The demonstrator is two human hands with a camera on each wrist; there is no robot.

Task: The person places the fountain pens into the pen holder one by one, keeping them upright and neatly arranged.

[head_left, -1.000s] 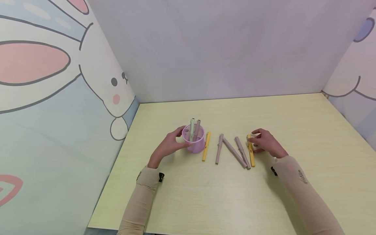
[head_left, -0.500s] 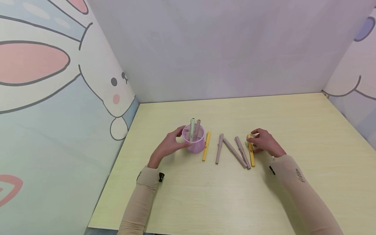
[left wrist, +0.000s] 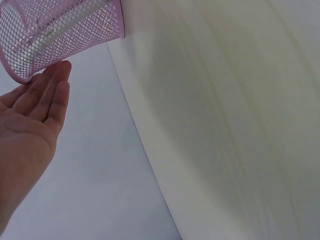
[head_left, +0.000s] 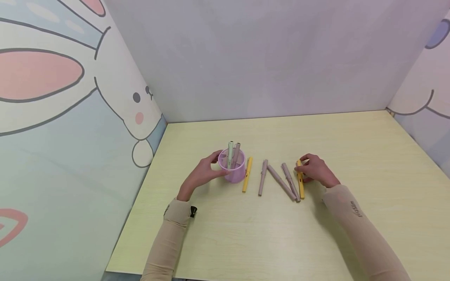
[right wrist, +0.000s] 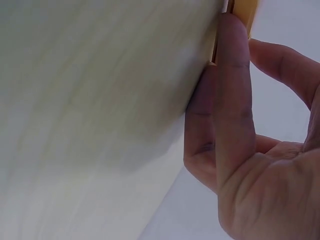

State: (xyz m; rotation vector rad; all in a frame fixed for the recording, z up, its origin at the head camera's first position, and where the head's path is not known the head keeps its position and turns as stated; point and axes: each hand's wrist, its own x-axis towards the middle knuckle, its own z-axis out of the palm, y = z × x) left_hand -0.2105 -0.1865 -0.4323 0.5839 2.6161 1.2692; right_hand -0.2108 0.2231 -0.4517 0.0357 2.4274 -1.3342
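My left hand (head_left: 202, 172) holds the pink-purple mesh pen cup (head_left: 236, 176), thumb at the near side and fingers at the far side. In the left wrist view its fingers lie against the mesh wall (left wrist: 97, 30). A pale green pen (head_left: 230, 152) and a mauve pen (head_left: 237, 151) stand tilted inside the cup. On the right, my right hand (head_left: 318, 171) pinches the upper end of a yellow pen (head_left: 301, 186) between thumb and fingers. In the right wrist view only part of that yellow pen (right wrist: 245, 12) shows; its lower end still appears close to the tabletop.
Between the hands lie a second yellow pen (head_left: 247, 175) close beside the cup, a mauve pen (head_left: 263, 178), and two more mauve pens whose near ends meet, the left one (head_left: 280, 182) slanting toward the other (head_left: 290, 181). Walls border the pale wooden table (head_left: 239, 238) behind and at both sides.
My right hand has shifted slightly left and its fingers have closed in on the yellow pen, whose top has tipped a little to the right. The left hand and cup stay put.
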